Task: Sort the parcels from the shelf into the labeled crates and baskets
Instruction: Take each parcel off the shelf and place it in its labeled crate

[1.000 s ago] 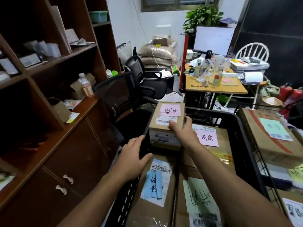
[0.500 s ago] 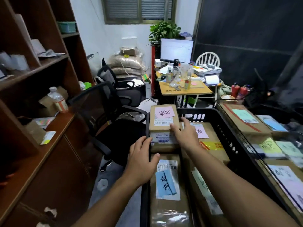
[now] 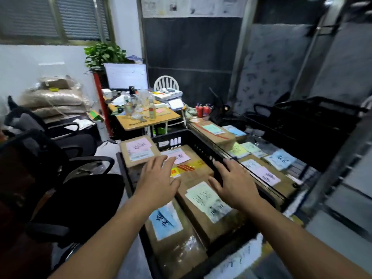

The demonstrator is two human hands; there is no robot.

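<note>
Parcels (image 3: 201, 216): boxy brown cardboard, perhaps taped

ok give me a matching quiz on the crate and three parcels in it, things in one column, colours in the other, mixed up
Things
1. crate
2. far-left parcel
3. near-left parcel
4. near-right parcel

Colours
a. blue note on top
b. black
c. green note on top
d. pink note on top

Pairs: 1-b; 2-d; 3-a; 4-c
</note>
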